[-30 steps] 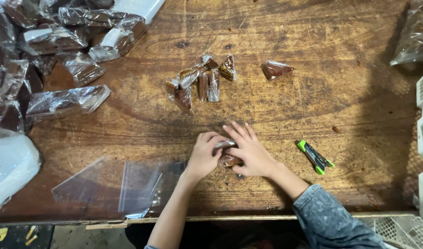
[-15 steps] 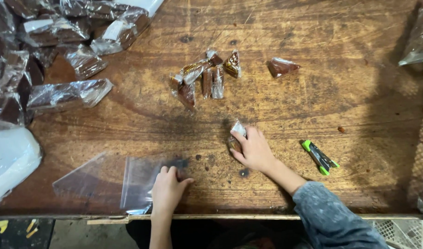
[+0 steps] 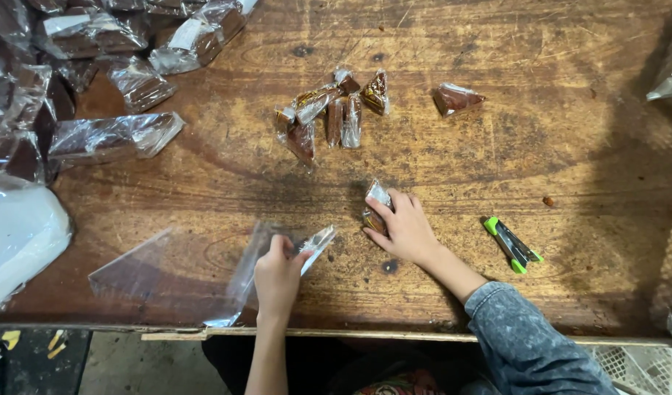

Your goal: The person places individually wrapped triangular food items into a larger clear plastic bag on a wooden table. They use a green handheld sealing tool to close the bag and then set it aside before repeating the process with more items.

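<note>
The right hand (image 3: pixel 405 230) rests on the wooden surface (image 3: pixel 497 168) near its front edge, fingers curled around a small wrapped packet (image 3: pixel 376 205) with a brown and silver wrapper; the packet lies against the surface, gripped between thumb and fingertips. The left hand (image 3: pixel 277 274) sits just left of it, closed on the upper edge of a clear plastic bag (image 3: pixel 277 256), pinching the film so that one corner is lifted off the surface. A second flat clear bag (image 3: pixel 142 267) lies beside it, further left, near the front edge.

Behind the hands, toward the middle of the surface, a cluster of similar wrapped packets (image 3: pixel 329 113) lies in a loose heap, and one single packet (image 3: pixel 457 97) lies apart to its right. A green and grey cutter (image 3: pixel 512 245) lies right of the right hand, not touched. Larger clear-wrapped bundles (image 3: pixel 116 135) are stacked along the far left side. The right forearm wears a grey mottled sleeve (image 3: pixel 526 344).
</note>
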